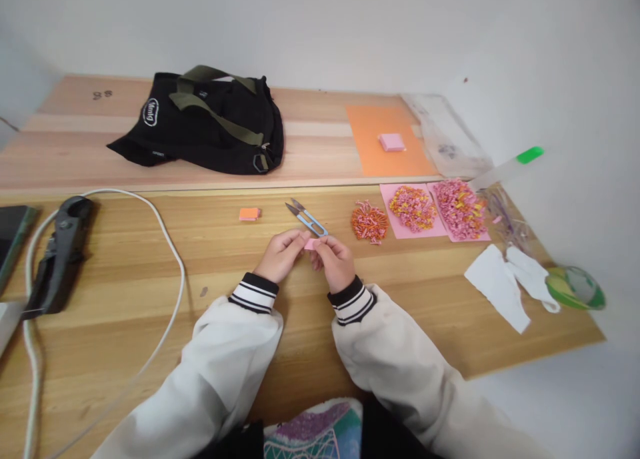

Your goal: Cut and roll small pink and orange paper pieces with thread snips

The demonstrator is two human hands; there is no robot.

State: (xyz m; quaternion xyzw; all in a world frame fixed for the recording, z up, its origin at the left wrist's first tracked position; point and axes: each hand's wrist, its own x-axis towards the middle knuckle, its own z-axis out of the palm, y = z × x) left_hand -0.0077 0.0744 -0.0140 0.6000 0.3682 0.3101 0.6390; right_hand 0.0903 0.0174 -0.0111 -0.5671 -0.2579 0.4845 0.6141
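Observation:
My left hand [283,254] and my right hand [334,262] meet over the wooden table [150,292], both pinching a small pink paper piece [311,244] between their fingertips. Just beyond the fingers lie small thread snips [306,218] with grey-blue handles. A small orange paper block [249,214] rests to the left of the snips. To the right sit three piles of tiny folded paper bits: an orange pile [369,222], a pink-and-yellow pile [413,208] and a pink pile [459,208], the last two on pink sheets.
A black bag [210,122] with olive straps lies at the back. An orange sheet [385,142] carries a pink paper block [391,142]. A white cable [170,259] and a black power strip [63,252] lie left. White paper scraps [505,282] and a tape roll [575,287] sit right.

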